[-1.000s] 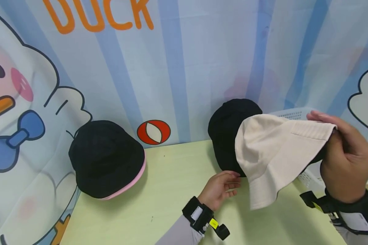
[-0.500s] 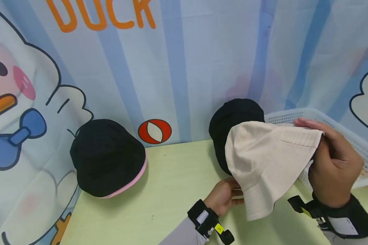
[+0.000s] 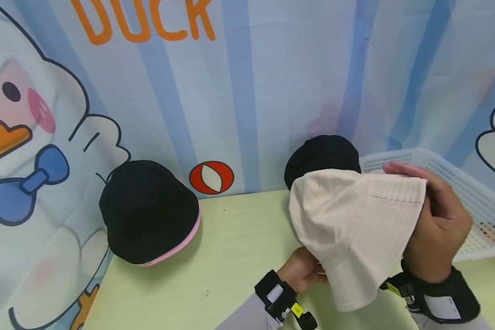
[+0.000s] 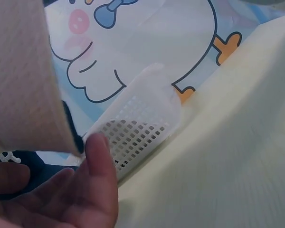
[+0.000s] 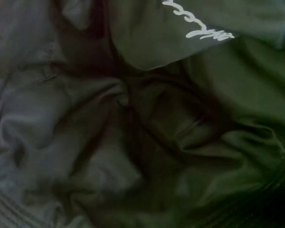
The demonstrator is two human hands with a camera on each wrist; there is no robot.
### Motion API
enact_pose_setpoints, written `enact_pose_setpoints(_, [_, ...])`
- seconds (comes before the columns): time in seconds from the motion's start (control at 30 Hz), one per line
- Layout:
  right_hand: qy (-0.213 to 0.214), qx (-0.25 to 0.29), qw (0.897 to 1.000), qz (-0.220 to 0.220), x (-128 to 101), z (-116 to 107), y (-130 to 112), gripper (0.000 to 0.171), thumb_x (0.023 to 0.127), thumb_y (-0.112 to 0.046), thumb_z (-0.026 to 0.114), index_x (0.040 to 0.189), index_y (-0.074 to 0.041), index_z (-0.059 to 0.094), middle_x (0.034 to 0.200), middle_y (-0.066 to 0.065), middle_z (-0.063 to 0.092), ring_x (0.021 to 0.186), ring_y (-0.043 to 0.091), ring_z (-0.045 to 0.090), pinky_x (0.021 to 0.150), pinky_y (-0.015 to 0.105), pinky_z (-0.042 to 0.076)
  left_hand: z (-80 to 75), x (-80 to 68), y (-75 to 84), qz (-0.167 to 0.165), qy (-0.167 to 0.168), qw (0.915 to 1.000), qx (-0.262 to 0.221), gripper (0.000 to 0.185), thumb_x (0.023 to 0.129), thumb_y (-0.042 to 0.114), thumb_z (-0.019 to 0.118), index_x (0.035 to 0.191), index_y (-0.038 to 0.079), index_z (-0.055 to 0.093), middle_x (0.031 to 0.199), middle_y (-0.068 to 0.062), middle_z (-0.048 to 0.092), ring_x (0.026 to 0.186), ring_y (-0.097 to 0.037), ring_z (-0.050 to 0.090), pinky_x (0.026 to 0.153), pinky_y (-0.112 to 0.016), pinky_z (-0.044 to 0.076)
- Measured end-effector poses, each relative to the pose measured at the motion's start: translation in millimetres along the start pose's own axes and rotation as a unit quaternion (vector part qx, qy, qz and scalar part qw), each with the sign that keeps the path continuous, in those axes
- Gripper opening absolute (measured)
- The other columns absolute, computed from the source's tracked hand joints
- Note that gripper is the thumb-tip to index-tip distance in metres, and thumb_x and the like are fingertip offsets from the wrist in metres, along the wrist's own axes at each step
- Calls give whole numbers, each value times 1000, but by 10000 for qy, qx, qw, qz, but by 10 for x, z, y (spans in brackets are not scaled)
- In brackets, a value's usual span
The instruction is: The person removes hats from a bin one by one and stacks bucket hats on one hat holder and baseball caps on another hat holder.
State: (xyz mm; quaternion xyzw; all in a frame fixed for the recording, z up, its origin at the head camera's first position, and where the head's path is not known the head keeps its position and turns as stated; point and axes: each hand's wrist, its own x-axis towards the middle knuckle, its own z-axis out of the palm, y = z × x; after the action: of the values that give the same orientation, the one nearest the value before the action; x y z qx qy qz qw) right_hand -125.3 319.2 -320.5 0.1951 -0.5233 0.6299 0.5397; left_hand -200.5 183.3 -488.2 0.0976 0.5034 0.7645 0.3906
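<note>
Clearly cream bucket hat (image 3: 354, 224), ribbed fabric, w/ floppy brim.

At frame left a hat (image 3: 148, 213) lies on the table (image 3: 231, 256); the basket (image 3: 474, 192) sits at right.

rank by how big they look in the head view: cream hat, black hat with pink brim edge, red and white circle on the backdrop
1. cream hat, though it is held up nearer the camera, which flatters it
2. black hat with pink brim edge
3. red and white circle, plainly the smallest
</note>
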Motion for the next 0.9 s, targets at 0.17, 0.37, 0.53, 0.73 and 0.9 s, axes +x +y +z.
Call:
enact_pose_setpoints(0.17, [68, -90, 9999, -31, -47, 7, 12, 23, 93, 16, 51, 112, 26, 60, 109, 19, 75, 100, 24, 74, 88, 26, 56, 8, 9, -35, -74, -211, 9997, -21, 36, 106, 22, 38, 72, 23, 50, 70, 8, 46, 62, -8, 44, 57, -25, 37])
enact_pose_setpoints(0.37, [248, 375, 9990, -20, -98, 23, 33, 24, 92, 15, 56, 112, 28, 58, 108, 22, 75, 101, 27, 74, 92, 29, 56, 6, -21, -41, -59, -136, 9996, -230, 42, 106, 28, 41, 64, 25, 49, 66, 12, 43, 58, -3, 40, 55, -17, 36])
enact_pose_setpoints(0.53, [353, 513, 9981, 14, -116, 16, 67, 25, 92, 14, 58, 112, 28, 58, 108, 23, 74, 101, 28, 74, 93, 30, 56, -25, -49, -38, 55, -158, 9992, -373, 44, 107, 31, 38, 64, 25, 48, 66, 11, 43, 58, -2, 41, 56, -16, 37])
enact_pose_setpoints(0.73, [362, 616, 9974, -38, -121, 5, 101, 23, 93, 14, 57, 111, 28, 58, 107, 25, 74, 101, 29, 74, 95, 32, 56, -31, -64, -4, 78, 119, 9993, -338, 41, 106, 28, 41, 65, 25, 44, 68, 11, 41, 59, -3, 39, 57, -16, 36])
enact_pose_setpoints(0.9, [236, 567, 9981, 26, -124, 4, 118, 22, 94, 13, 55, 113, 25, 58, 109, 24, 74, 103, 30, 73, 93, 32, 56, -39, -96, 51, -41, 264, 9989, -373, 41, 106, 29, 40, 64, 26, 41, 67, 11, 39, 60, -2, 37, 58, -15, 35])
